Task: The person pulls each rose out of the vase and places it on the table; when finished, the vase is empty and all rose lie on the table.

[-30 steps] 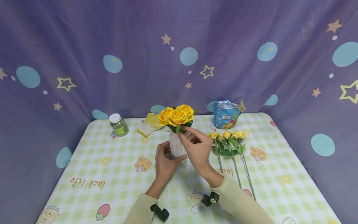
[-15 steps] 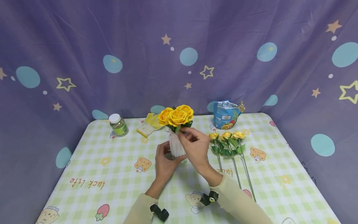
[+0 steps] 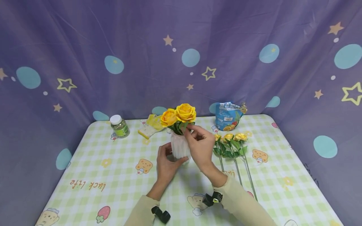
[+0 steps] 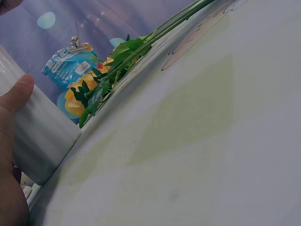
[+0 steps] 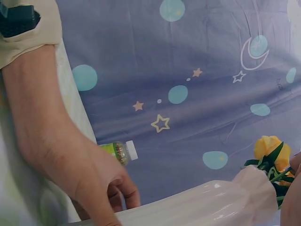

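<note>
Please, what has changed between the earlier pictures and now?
The right hand has lifted the front rose slightly up and right, seemingly hiding the rear rose. The left hand stays around the vase; the loose roses, jar and blue bag have not moved.

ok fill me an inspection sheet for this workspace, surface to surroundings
Surface: checked tablecloth, printed cartoons
Job's things: white vase upright, yellow roses in it; three more roses lying to its right
Clutter: white-capped jar, yellow-and-white item of unclear kind, blue pouch, all toward the back
Hands: left hand holds the vase; right hand pinches a stem below the blooms
Cables: nothing seen
Surroundings: purple patterned curtain
</note>
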`<state>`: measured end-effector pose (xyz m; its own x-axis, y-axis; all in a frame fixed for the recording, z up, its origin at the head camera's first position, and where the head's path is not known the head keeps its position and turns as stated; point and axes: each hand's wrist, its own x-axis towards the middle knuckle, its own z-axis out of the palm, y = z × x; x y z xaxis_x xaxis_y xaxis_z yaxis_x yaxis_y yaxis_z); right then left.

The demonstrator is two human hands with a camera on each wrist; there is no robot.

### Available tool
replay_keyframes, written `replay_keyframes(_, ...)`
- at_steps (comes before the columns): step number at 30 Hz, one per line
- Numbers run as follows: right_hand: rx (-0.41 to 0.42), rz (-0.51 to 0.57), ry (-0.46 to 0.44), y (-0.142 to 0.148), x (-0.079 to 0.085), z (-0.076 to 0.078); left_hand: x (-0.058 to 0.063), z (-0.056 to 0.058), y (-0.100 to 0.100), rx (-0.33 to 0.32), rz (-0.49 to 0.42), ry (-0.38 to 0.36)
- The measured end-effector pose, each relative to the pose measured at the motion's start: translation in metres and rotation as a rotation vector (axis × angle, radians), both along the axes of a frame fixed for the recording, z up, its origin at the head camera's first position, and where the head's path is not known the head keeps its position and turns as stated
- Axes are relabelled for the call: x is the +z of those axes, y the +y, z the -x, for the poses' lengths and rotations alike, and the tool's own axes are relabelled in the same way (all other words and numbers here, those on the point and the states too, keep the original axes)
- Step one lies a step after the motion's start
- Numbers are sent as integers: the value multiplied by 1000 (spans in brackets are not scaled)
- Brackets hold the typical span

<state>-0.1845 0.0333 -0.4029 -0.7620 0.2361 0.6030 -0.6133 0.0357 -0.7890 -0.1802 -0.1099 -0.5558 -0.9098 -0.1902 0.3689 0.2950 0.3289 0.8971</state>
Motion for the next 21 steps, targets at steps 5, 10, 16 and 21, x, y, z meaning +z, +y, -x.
replay_keyframes(5,0,14,20,2,7,0,0,0,0,5,9,-7)
replay_keyframes(10,12,20,48,4,16,1,1,0,-1,9,4,-22)
replay_keyframes(16,28,15,63,6,29,5,3,-1,0,11,-3,-43)
replay_keyframes(21,17,29,67,7,37,7,4,-1,1,14,-1,-55)
